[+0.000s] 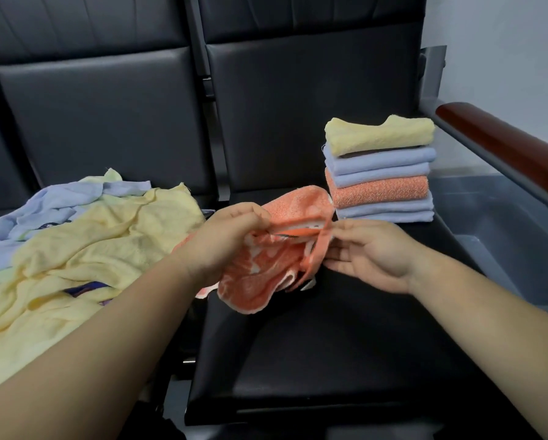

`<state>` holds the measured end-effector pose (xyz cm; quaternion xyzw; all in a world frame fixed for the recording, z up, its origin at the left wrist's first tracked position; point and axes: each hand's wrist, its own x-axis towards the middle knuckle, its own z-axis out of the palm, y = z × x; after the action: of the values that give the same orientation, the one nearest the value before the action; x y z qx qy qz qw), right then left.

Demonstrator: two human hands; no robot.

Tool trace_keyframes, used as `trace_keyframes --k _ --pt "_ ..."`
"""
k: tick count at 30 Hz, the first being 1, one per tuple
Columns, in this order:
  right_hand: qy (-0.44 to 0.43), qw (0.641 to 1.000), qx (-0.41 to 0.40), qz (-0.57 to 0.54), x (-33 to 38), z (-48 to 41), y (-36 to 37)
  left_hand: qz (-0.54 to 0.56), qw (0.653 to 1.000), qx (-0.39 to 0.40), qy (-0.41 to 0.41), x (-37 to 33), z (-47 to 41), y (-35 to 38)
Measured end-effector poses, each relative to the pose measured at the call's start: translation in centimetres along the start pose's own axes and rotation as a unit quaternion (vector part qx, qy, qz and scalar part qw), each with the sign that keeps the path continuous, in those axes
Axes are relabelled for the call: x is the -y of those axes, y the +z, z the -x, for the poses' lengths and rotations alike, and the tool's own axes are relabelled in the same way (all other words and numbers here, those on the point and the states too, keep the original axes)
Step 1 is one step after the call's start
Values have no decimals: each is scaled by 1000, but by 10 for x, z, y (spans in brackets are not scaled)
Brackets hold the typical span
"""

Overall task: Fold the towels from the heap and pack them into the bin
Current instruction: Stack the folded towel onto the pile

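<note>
An orange and white patterned towel [263,268] hangs crumpled above the black seat, held between both hands. My left hand [225,242] grips its upper left part with closed fingers. My right hand [371,255] pinches the towel's right edge with thumb and forefinger, the other fingers spread. A heap of loose yellow and pale blue towels [85,249] lies on the seat to the left. A stack of several folded towels [380,173], yellow on top, then blue and orange, stands on the right seat behind the hands. A grey bin [504,236] sits at the right.
Black padded chair seat [329,344] under my hands, with black backrests behind. A reddish-brown armrest [504,147] runs over the bin at the right. A white wall rises at the far right.
</note>
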<state>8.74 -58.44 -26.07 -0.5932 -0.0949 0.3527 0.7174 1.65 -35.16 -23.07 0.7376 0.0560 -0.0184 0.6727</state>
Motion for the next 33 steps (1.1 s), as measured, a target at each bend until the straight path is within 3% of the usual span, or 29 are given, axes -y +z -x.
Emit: trace_keyframes --k 3,8,10,12,14,16,17,19,21,24,30,33 --pt "1 999 -5 -44 1 -1 -1 -102 992 60 40 4 3 0" --pt "-9 996 -70 -51 -4 -3 6 -99 995 1 12 5 3 4" --pt "-25 993 -112 41 -3 0 9 -84 996 -25 -15 4 4 1" --pt "-67 963 -128 226 0 6 9 -47 996 -64 -41 3 3 -1" --pt "-85 925 -73 364 3 11 9 19 994 -91 -64 1 3 2" --pt "-67 899 -27 432 4 14 7 52 990 -108 -76 -1 3 4" --pt "-67 880 -35 469 4 13 4 25 991 -109 -72 -2 3 4" --pt "-67 849 -68 520 7 12 -3 -141 986 -81 -22 -1 5 0" --pt "-58 850 -93 515 12 12 -9 -283 959 -1 31 -2 7 -3" --pt "-60 857 -93 503 22 17 -12 -381 920 62 69 -1 7 -4" --pt "-113 888 -84 438 26 26 -10 -418 904 27 87 0 8 -16" --pt "-118 887 -69 441 25 26 -6 -382 920 -17 85 0 9 -13"
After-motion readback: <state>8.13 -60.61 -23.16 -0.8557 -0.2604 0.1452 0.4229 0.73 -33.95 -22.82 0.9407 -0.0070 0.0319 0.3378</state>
